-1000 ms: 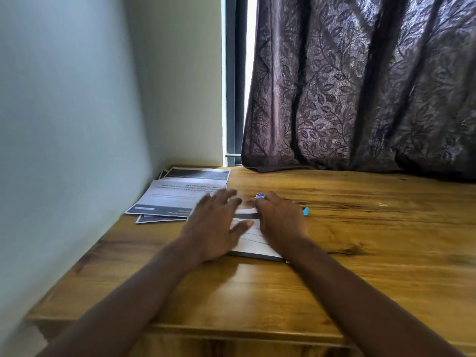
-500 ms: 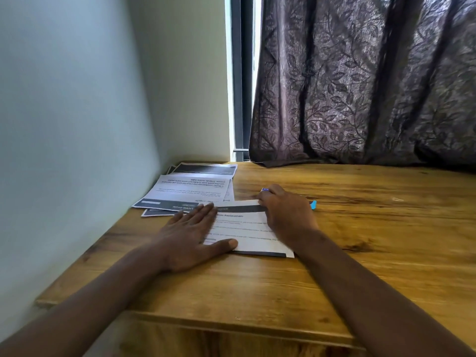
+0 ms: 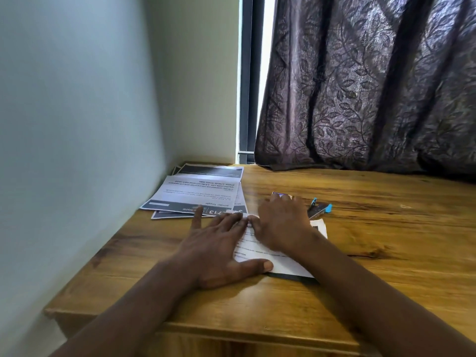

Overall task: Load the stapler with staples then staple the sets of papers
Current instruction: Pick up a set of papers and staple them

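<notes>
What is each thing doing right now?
Left hand, flat on the white printed papers.
Right hand, resting on those papers.
Blue stapler, lying on the wooden table.
Other printed papers, piled unevenly by the wall.
Purple leaf-patterned curtain, hanging mostly closed.

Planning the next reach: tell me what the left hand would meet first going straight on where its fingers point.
The far stack of printed papers. The left hand lies flat on the near sheet, fingers pointing away; its index tip seems to be at that stack's edge, depth unclear.
</notes>
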Available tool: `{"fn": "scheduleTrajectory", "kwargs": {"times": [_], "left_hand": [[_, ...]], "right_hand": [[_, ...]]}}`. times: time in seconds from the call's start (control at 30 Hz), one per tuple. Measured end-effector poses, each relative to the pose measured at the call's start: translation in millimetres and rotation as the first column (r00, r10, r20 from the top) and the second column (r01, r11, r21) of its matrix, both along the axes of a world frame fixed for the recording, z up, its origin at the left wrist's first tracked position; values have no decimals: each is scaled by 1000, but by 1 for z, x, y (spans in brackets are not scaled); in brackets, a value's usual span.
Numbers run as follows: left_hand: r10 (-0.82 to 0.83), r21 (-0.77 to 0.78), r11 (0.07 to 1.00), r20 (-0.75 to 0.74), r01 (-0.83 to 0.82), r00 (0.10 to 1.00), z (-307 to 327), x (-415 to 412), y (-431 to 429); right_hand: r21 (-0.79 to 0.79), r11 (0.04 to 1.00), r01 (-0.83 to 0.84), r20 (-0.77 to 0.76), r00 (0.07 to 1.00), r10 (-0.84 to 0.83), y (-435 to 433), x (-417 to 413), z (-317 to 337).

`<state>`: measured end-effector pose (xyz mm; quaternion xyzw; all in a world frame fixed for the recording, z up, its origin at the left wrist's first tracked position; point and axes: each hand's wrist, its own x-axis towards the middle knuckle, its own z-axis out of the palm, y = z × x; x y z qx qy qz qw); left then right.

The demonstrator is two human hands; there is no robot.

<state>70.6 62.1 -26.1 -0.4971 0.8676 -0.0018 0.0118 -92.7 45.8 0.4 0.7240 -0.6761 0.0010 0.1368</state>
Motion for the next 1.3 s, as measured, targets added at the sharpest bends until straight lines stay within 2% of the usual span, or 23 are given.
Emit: {"fn": "scheduleTrajectory", "kwargs": {"times": [0.17,0.33,0.53,0.6,0.67,0.77,0.83,0.93,1.07,1.17,1.3], "left_hand": [[-2,0,1000,-1,2,1000,0,-6,6],[-36,17,999,4,36,999,1,-16,13],[-50,4,999,-11,50,999,2,-20,17],[-61,2,998,-87,61,994,7,-22,16],[-38,-26,999,-230,33,973,15,-29,7],[-53,-186,982,-458,-37,887,36,-53,-24],[-68,-185,982,-497,-29,865,53,-79,-52],[-63,-34,998,-417,53,907,74,-122,-90],[-62,84,994,-162,77,985,80,-173,-115],[-45,92,995,-6,46,999,74,-198,-120],[-33,-19,999,-32,32,999,68,-211,-120]], "right_hand": [[-83,996,-18,158,987,31,11,-15,-20],[-37,999,4,203,979,4,20,-35,-21],[-89,995,38,289,957,-11,26,-47,-27],[-102,994,39,326,945,-3,28,-49,-28],[-85,996,38,338,941,-7,28,-50,-28],[-53,997,50,325,945,-30,28,-49,-28],[-62,997,47,317,948,-25,29,-50,-28],[-58,998,31,328,945,-10,29,-52,-29],[-65,998,14,357,934,10,29,-54,-28],[-65,998,19,359,934,6,27,-55,-28],[-53,998,23,361,932,-2,25,-56,-29]]}}
